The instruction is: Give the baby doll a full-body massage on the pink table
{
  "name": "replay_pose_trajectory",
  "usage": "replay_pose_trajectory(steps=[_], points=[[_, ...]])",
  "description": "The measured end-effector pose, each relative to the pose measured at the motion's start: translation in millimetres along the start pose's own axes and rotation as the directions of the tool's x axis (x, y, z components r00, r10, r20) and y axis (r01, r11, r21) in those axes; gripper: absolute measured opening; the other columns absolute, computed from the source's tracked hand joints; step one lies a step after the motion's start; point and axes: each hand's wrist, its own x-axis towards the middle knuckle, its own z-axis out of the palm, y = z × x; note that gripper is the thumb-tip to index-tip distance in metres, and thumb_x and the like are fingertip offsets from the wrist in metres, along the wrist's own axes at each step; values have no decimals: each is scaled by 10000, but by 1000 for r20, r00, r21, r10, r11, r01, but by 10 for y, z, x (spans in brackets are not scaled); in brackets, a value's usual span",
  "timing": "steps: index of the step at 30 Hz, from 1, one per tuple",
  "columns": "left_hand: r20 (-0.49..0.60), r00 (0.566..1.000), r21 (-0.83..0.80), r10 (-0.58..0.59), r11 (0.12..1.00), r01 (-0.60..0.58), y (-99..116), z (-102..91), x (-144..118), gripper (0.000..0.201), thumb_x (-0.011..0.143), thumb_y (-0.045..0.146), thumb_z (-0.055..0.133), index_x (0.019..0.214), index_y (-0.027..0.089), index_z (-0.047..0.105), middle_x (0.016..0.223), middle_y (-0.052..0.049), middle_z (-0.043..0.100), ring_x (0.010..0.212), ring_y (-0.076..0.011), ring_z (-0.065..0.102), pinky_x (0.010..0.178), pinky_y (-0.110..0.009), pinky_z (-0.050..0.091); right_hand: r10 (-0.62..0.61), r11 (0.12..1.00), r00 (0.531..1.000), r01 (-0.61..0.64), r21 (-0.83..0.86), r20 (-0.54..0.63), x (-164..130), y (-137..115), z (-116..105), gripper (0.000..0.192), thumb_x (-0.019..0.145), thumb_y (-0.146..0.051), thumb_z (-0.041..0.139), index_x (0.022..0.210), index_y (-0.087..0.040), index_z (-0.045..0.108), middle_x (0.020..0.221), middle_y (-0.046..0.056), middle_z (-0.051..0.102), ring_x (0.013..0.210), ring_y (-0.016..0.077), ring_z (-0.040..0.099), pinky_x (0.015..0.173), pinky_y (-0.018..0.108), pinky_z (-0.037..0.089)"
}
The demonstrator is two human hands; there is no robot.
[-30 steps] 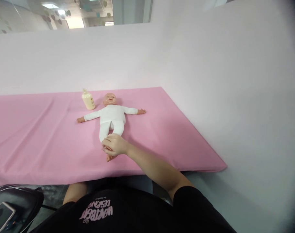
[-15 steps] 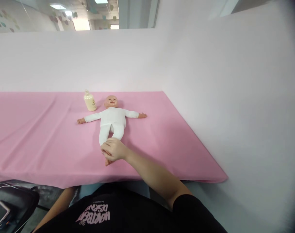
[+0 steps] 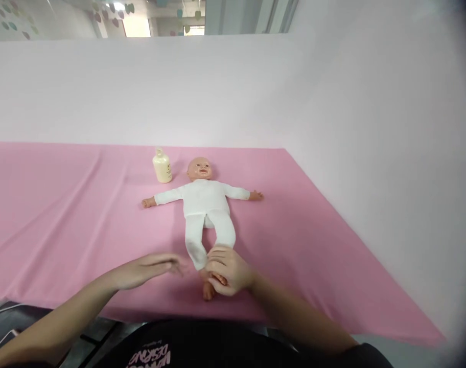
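A baby doll [image 3: 206, 198] in a white suit lies on its back on a pink sheet, its arms stretched out and its head toward the wall. My right hand [image 3: 229, 271] is wrapped round one of the doll's feet, with the toes peeking out between my fingers. The doll's other foot [image 3: 209, 290] rests bare beside that hand. Left of the feet, my left hand [image 3: 152, 268] hovers above the sheet with fingers stretched out and slightly blurred, holding nothing and apart from the doll.
A cream pump bottle [image 3: 162, 167] stands left of the doll's head. The pink sheet [image 3: 83, 214] covers the table, which meets a white wall [image 3: 121, 92] at the back and right. Part of a phone [image 3: 3, 341] shows at the lower left.
My left hand has come up from below the table edge to over the sheet, near the doll's feet. My right hand keeps hold of the foot. The whole view has shifted.
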Motion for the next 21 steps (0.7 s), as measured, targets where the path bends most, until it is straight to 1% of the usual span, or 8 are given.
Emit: replay_pose_trajectory(steps=[2, 3, 4, 6, 8, 12, 16, 21], points=[[-31, 999, -107, -43, 993, 40, -59, 55, 344, 336, 1080, 344, 437, 1295, 247, 676, 1264, -85, 769, 1181, -193, 725, 1021, -352, 586, -13, 999, 1000, 14, 28, -26, -40, 17, -6, 105, 836, -158, 520, 891, -246, 540, 674, 4, 646, 609, 183, 597, 654, 342, 547], [-55, 998, -104, -13, 995, 7, -88, 135, 509, 319, 1056, 306, 466, 1316, 230, 633, 1316, -104, 734, 1249, -211, 686, 1084, -384, 554, -18, 999, 999, 20, 43, -44, -63, 25, -7, 107, 852, -157, 504, 904, -243, 542, 681, 12, 656, 618, 189, 605, 675, 356, 560], [-27, 999, -75, 46, 996, -48, -117, 235, 660, 318, 1033, 282, 485, 1320, 221, 608, 1340, -116, 709, 1279, -230, 658, 1115, -412, 531, -15, 998, 998, 18, 55, -65, -87, 33, -7, 99, 879, -164, 487, 912, -239, 543, 686, 19, 660, 625, 195, 610, 686, 366, 564], [58, 987, -1, 148, 989, -148, -181, 453, 900, 279, 990, 272, 527, 1253, 207, 593, 1294, -122, 708, 1220, -260, 662, 1075, -432, 542, -2, 998, 995, 9, 68, -98, -129, 48, -8, 118, 953, -203, 436, 911, -239, 540, 671, 24, 647, 610, 199, 597, 660, 372, 542], [75, 978, 79, 197, 976, -202, -255, 632, 1051, 208, 953, 233, 515, 1147, 190, 579, 1133, -113, 722, 1065, -262, 682, 982, -427, 558, 4, 998, 995, 3, 65, -103, -160, 61, -10, 224, 1025, -271, 358, 887, -244, 532, 637, 20, 614, 575, 196, 560, 610, 366, 498], [86, 962, 221, 258, 937, -271, -414, 775, 1140, 174, 973, 276, 464, 1095, 188, 550, 1077, -109, 706, 970, -261, 679, 878, -401, 541, 18, 998, 996, -13, 55, -87, -172, 85, -9, 379, 1069, -358, 230, 823, -253, 498, 600, 12, 552, 548, 193, 518, 588, 366, 463], [64, 947, 310, 316, 895, -320, -534, 783, 1104, 226, 1003, 325, 422, 1096, 190, 577, 1034, -103, 722, 906, -253, 684, 832, -386, 518, -10, 999, 999, 12, 45, -35, -136, 102, -3, 312, 1047, -346, 277, 845, -260, 498, 610, 17, 553, 558, 215, 521, 591, 371, 456], [50, 931, 301, 362, 883, -360, -656, 798, 1089, 268, 1008, 350, 420, 1087, 187, 618, 948, -95, 749, 836, -242, 699, 815, -384, 527, -25, 995, 999, 29, 98, -32, -134, 127, 26, 289, 1050, -331, 299, 838, -261, 483, 623, 14, 562, 582, 205, 530, 606, 358, 457]])
